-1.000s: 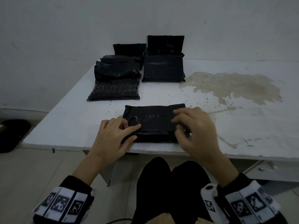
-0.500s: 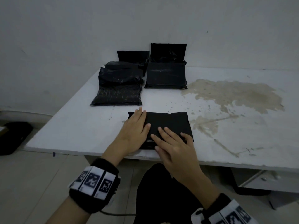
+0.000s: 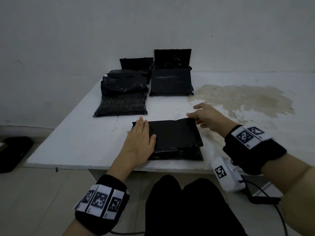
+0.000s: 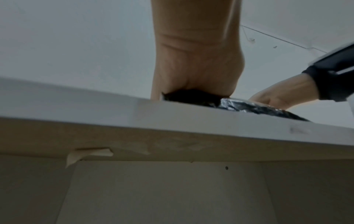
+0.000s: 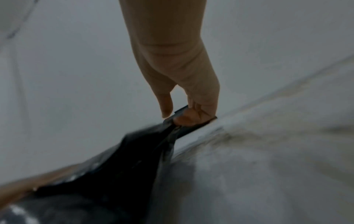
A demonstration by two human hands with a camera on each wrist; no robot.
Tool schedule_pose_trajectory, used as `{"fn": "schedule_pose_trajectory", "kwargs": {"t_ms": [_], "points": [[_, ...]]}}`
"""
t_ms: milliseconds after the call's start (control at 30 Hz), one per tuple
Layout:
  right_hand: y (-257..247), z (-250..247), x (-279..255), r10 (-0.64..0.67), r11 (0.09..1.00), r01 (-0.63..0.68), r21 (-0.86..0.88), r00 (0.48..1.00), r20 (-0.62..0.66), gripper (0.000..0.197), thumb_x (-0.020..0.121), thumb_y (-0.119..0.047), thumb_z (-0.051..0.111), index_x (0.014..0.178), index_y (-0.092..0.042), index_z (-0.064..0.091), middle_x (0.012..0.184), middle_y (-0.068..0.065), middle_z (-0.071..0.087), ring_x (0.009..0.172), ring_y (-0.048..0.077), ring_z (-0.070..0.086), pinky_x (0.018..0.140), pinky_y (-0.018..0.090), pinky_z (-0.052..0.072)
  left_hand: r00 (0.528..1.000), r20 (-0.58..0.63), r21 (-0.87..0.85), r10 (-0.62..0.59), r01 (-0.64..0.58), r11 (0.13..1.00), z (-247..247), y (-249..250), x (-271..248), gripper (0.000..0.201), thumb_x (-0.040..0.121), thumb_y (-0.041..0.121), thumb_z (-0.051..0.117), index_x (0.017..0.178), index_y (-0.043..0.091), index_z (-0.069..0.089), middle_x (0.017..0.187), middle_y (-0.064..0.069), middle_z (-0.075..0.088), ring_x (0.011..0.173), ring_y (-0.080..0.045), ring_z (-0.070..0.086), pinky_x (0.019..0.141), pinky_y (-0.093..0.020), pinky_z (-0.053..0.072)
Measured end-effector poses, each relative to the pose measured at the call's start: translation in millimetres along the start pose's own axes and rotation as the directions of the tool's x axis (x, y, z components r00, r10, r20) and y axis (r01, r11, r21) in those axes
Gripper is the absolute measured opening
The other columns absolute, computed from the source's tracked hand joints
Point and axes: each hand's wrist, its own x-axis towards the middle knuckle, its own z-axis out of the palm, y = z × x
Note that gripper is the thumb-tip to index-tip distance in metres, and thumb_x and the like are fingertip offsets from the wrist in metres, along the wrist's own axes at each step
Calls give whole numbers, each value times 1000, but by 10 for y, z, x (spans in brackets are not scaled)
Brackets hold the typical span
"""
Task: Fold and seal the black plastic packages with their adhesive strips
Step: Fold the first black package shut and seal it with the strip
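Over on the far left of the white, stained table [image 3: 71, 143], a stack of crinkled black plastic packages [image 3: 121, 97] is lying well back from the action, and just right of it a flat black package with its flap standing up against the wall [image 3: 171, 80] is waiting too. Nearer in, the left hand [image 3: 139, 143] is lying flat, fingers straight, pressing down the left end of the flat black plastic package at the near table edge [image 3: 172, 138], so that grip is wide open and holding nothing, only pinning. Moving right, the right hand [image 3: 204, 116] is pinching the far right corner of that package's flap between thumb and fingertips, the right-wrist view showing the film bunching into a pleat under the thumb. The danger, as I read it, is that pleat: if the flap is coming over skewed, any adhesive strip could be catching on a wrinkle and sealing crooked; where the strip sits I cannot tell. The film looks thin, so a hard tug could be stretching or tearing the corner. And the package is sitting right at the near edge, so if the left palm is easing off, the pull could be dragging it off the table.
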Motion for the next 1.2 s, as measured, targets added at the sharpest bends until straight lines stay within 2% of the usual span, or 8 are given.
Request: {"fn": "schedule_pose_trajectory", "kwargs": {"t_ms": [300,400,500,633,700,800,1067,1200], "points": [[140,61,-9,85,976,-65,208,992,-92,37,94,0,42,131,4,45,83,18,53,64,17,41,55,27,35,995,64,-192,-79,90,977,-20,-3,-24,74,97,41,37,147,6,-4,155,-11,-13,144,-20,-8,115,-35,3],[107,206,-286,-362,914,296,-276,904,-228,39,97,-17,44,135,-9,43,133,17,40,112,24,47,91,32,39,990,87,-260,-112,131,957,-38,14,-6,78,96,41,41,147,5,-5,155,-12,-16,143,-21,-10,115,-36,1],[145,525,-769,-644,565,545,-619,760,82,42,99,-32,32,137,-21,43,142,4,37,127,19,36,103,34,26,984,111,-332,-136,166,928,-70,0,29,80,93,40,48,148,8,-1,155,-11,-16,144,-23,-8,116,-38,4],[503,861,-929,-557,392,559,-730,776,296,52,94,-42,18,135,-28,47,141,1,46,130,16,42,102,35,34,972,77,-649,-223,219,729,-205,-163,119,61,92,23,53,146,23,25,153,-11,17,136,-26,28,107,-34,28],[608,907,-910,-573,391,534,-750,779,256,49,90,-41,25,118,-28,64,121,-1,64,114,16,59,89,35,48,928,23,-787,-372,246,566,-256,-269,216,43,93,17,51,135,19,43,126,-13,50,109,-22,51,87,-28,41],[692,945,-884,-628,354,515,-781,749,210,45,88,-37,31,114,-29,66,117,-2,67,110,15,62,87,35,51,850,60,-866,-523,305,396,-303,-358,347,19,90,27,59,92,9,57,78,-6,53,68,-14,51,60,-20,44],[768,1009,-828,-716,316,519,-794,680,159,42,87,-32,35,114,-26,67,117,3,66,111,19,62,94,31,31,793,-1,-762,-610,395,514,-135,-467,602,46,87,21,64,55,7,34,57,-8,36,58,-22,41,59,-31,33],[785,1008,-815,-750,313,531,-788,647,139,42,87,-32,36,112,-26,68,115,2,67,110,17,62,93,30,46,788,-42,-673,-614,431,600,-106,-430,605,33,94,18,51,106,-13,51,109,-28,56,104,-38,53,79,-37,41]]}}
